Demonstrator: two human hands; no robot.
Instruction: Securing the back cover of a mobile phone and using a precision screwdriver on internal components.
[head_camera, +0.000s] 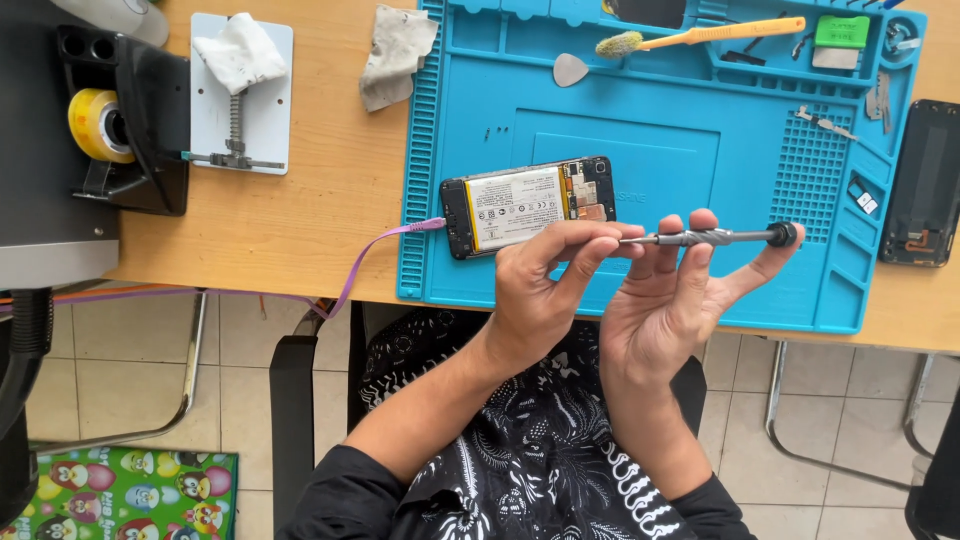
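While both hands are raised together above the near edge of the blue work mat (660, 150), they share one tool: a slim metal precision screwdriver (705, 237) held level, its black cap toward the right. Right hand (672, 300): fingers curled over the shaft from behind, thumb stretched out so its tip meets the black cap. Left hand (540, 290): thumb and forefinger pinched at the driver's tip end; whether they grip the bit itself or something tiny on it cannot be told. The two hands touch at the fingers. Just beyond the left hand, on the mat, lies an opened phone (528, 205) with its back off, white-labelled battery and circuit board exposed; a purple cable (375, 250) runs from its left end across the wooden table (320, 200) and over the edge. Far side of the mat: an orange-handled brush (700, 37), a grey pick (571, 70), a small green block (841, 32). Off the mat's right edge, a dark phone back cover (922, 180). Left of the mat: a crumpled grey cloth (395, 55), a white clamp plate (240, 95) with a white rag on it, and a black dispenser with yellow tape (98, 125).
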